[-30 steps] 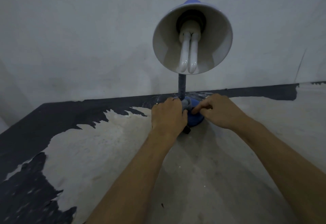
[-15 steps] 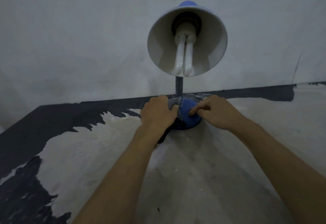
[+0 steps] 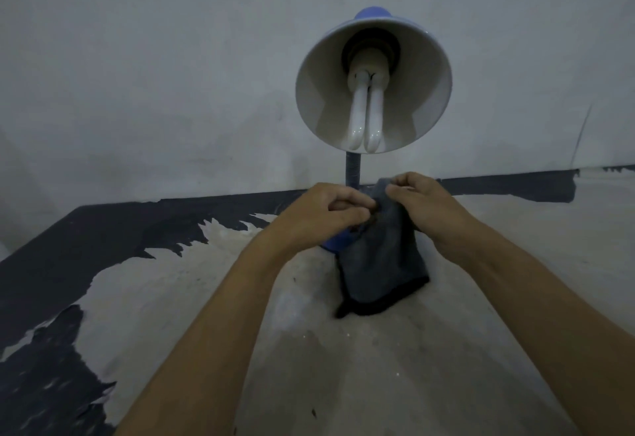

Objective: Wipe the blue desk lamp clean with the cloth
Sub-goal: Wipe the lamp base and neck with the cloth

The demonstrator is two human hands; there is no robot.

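The blue desk lamp [image 3: 374, 85] stands against the wall, its white-lined shade and twin-tube bulb facing me. Its ribbed neck [image 3: 353, 169] rises from a blue base [image 3: 335, 245] that is mostly hidden. A dark grey cloth [image 3: 379, 263] with a black hem hangs down in front of the base. My left hand [image 3: 324, 217] and my right hand [image 3: 424, 207] both pinch the cloth's upper edge, close together, just in front of the neck.
The lamp stands on a worn tabletop [image 3: 343, 367], pale where the dark paint [image 3: 41, 349] has peeled at the left and back. A plain grey wall [image 3: 171, 74] rises right behind the lamp.
My hands have lifted off the lamp base. The cloth, bunched under my left hand before, now hangs open between both hands in front of the base.
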